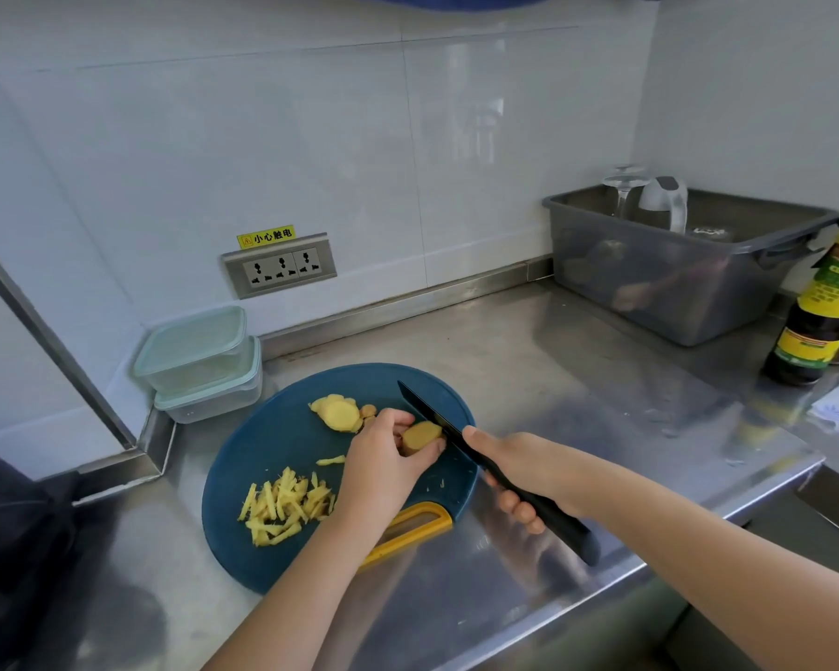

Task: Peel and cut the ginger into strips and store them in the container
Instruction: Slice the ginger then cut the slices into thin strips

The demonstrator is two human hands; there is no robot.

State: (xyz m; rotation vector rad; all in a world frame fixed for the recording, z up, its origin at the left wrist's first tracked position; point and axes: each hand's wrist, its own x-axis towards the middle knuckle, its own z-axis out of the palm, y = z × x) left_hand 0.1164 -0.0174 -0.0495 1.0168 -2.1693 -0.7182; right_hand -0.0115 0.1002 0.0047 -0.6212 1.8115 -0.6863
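Steel counter (577, 380), blue board (272, 443) centre, stacked containers (195, 346) at ten o'clock, strips (287, 506) heaped at the board's seven. Left hand (383, 462) curls over the ginger chunk (422, 435), right hand (514, 472) wrapped round the black knife (437, 418), blade at its three o'clock side. Keep that grip tucked back, slice thin and even.

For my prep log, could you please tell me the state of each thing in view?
ginger piece: on the board, held by left hand
knife: gripped by right hand, blade at ginger piece
ginger strips: cut, piled on board
ginger slices: stacked on board
containers: stacked, lids on
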